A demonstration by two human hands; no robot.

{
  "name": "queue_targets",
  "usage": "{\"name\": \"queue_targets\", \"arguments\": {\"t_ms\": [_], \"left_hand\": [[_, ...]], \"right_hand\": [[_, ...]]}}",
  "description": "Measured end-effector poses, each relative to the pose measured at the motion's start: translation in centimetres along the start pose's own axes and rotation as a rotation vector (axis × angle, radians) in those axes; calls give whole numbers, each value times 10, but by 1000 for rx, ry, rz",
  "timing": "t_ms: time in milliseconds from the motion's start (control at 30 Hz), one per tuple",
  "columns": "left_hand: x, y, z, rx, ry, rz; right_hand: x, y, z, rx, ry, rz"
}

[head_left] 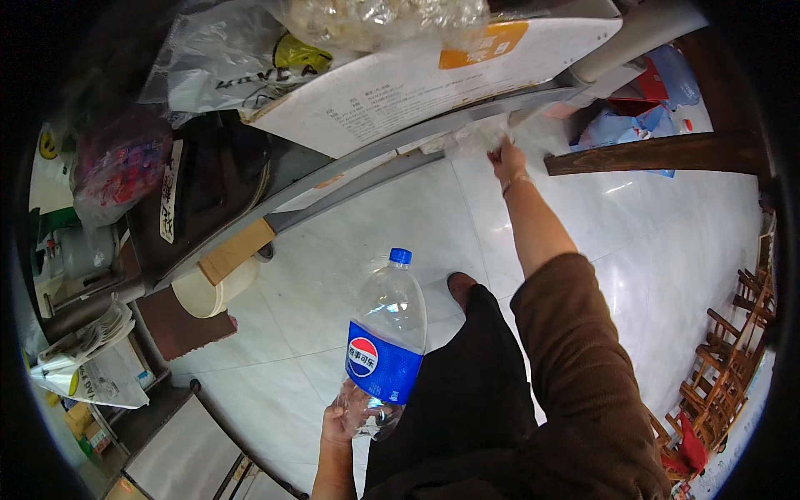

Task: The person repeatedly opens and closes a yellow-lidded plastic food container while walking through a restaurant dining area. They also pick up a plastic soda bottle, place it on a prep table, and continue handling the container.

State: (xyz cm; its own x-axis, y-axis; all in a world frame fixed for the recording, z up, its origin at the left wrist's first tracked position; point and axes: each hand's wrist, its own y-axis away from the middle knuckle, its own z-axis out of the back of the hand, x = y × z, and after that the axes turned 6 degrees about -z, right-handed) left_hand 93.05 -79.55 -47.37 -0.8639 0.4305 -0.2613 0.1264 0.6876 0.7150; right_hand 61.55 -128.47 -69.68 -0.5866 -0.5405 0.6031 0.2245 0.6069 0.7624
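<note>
Here, in the head view, the left hand point(337, 423) wraps its fingers round the bottle point(385, 362) above the floor point(304, 292), while the right hand point(507, 162) is near the box point(400, 93), its fingers' opening and hold too indistinct to tell.

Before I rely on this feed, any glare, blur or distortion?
Head view: bright glare streaks on the floor tiles; small highlights on the clear bottle, its label sharp enough; right hand looks slightly soft; straight edges bow toward the rim; corners black.
</note>
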Motion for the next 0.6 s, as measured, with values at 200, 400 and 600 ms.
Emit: {"name": "queue_targets", "arguments": {"t_ms": [200,400,600], "left_hand": [[-10,22,-38,40,24,-33],[-27,42,-87,205,99,-91],[-49,81,-133,407,115,-146]], "right_hand": [[-17,138,93,387,77,-199],[-39,344,96,550,427,-329],[-52,434,67,694,715,-165]]}}
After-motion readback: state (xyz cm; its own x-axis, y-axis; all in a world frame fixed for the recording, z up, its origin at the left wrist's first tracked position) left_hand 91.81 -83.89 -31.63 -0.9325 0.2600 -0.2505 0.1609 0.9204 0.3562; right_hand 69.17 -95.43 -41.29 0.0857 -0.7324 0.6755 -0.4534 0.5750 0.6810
